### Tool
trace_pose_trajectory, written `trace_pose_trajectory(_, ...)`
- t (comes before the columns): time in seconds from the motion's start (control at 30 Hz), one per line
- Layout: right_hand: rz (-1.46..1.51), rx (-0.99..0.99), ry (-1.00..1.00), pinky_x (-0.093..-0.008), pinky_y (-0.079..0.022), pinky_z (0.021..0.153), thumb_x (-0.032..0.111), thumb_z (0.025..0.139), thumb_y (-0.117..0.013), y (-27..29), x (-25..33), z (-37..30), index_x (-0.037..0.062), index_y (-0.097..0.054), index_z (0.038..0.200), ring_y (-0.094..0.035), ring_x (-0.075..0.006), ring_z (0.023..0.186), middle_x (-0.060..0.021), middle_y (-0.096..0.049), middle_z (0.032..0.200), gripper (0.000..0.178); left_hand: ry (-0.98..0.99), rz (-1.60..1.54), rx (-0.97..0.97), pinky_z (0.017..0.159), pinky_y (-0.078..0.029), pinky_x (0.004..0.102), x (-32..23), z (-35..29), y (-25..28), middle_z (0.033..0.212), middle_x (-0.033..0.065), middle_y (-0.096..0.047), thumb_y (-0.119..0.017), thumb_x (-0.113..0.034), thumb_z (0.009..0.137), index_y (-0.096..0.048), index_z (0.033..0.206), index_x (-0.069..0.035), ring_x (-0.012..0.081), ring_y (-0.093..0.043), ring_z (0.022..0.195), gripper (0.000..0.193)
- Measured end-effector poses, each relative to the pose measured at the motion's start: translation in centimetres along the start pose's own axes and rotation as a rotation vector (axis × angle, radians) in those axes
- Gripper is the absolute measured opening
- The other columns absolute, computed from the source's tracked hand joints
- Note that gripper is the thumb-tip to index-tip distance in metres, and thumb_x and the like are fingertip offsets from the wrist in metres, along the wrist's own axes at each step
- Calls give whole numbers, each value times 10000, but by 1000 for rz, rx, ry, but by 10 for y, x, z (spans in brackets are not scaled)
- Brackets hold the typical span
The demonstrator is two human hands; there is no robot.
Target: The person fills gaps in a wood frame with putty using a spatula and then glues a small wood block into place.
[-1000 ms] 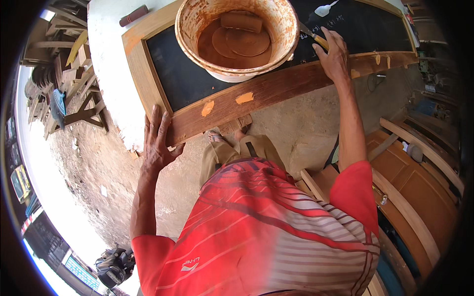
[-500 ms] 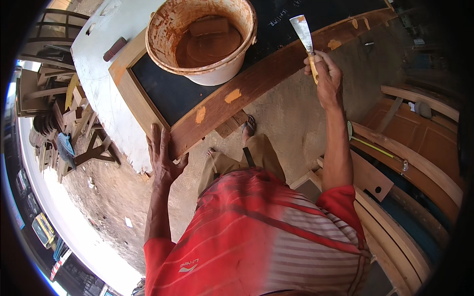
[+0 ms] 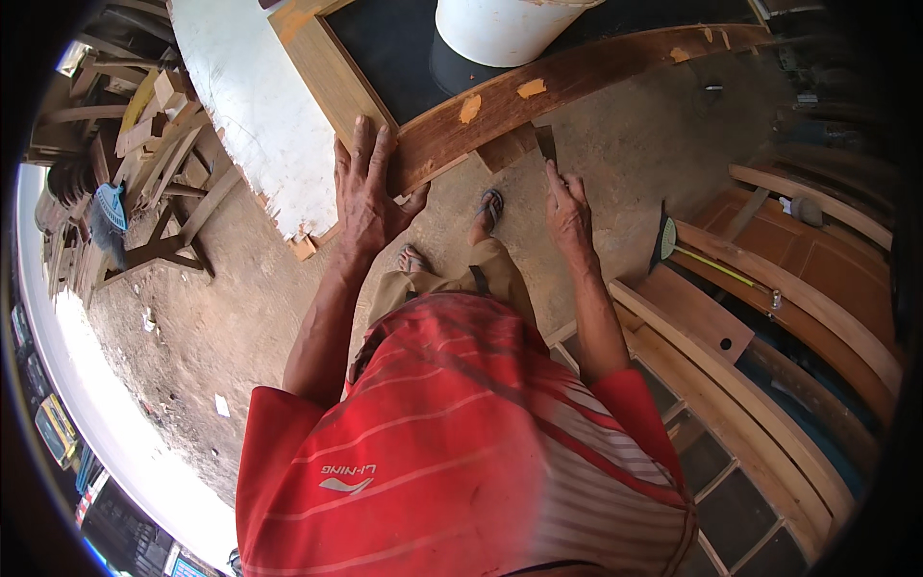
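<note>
My left hand [image 3: 365, 192] lies on the near corner of a wooden frame [image 3: 442, 144] with a dark panel [image 3: 394, 58] in it. Its fingers are stretched along the lighter end rail and the thumb stands apart. To the right, just off the frame's near edge, my right hand [image 3: 569, 216] is closed round a putty knife [image 3: 546, 144], its blade pointing away from me and the handle mostly hidden. Orange filler patches [image 3: 470, 108] mark the dark brown rail. On the panel stands a white bucket [image 3: 500, 29], cut off by the top of the picture.
Under the frame is a white board [image 3: 250, 106] with a chipped edge. Wood scraps [image 3: 159, 115] and a blue brush [image 3: 111, 207] lie at the left. Timber frames [image 3: 731, 423] and a brown door panel [image 3: 798, 245] fill the right, with a yellow-green stick [image 3: 716, 264] among them.
My right hand has come down and left with the putty knife, from above the rail to beside its near edge. My left hand stays at the frame's corner. The whole view has shifted.
</note>
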State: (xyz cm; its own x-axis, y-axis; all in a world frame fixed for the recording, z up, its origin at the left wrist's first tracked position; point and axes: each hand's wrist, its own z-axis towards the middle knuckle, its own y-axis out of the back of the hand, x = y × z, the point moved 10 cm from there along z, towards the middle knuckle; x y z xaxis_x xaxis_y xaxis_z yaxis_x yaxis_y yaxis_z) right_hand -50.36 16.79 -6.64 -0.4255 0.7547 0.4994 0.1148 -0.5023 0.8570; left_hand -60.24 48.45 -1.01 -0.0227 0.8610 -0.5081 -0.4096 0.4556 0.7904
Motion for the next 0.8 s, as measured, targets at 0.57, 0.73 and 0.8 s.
trace_pose_trajectory(0.57, 175, 2, 195, -478, -581, 865, 14, 995, -623, -4, 182, -10, 22, -588, 1496, -693, -396, 1039, -207, -642, 1152, 502, 22, -25, -72, 1299, -246, 642, 10, -12, 2, 1688, 249, -353, -917, -400, 745, -359, 1634, -51, 562, -320, 1534, 1107)
trace_pose_trajectory(0.73, 125, 102, 189, -470, -578, 848, 7, 972, -639, -20, 187, -10, 6, -564, 1519, -678, -388, 1019, -203, -619, 1150, 552, 73, -35, -63, 1300, -252, 624, 13, -13, 0, 1693, 250, -350, -926, -414, 734, -266, 1672, -28, 559, -313, 1541, 1210)
trace_pose_trajectory(0.8, 109, 137, 196, -467, -572, 840, 23, 993, -615, -25, 191, -14, 0, -577, 1516, -682, -377, 996, -207, -626, 1171, 526, 43, -50, -84, 1303, -249, 617, 13, -13, 0, 1695, 252, -345, -929, -421, 728, -255, 1675, -18, 563, -307, 1543, 1230)
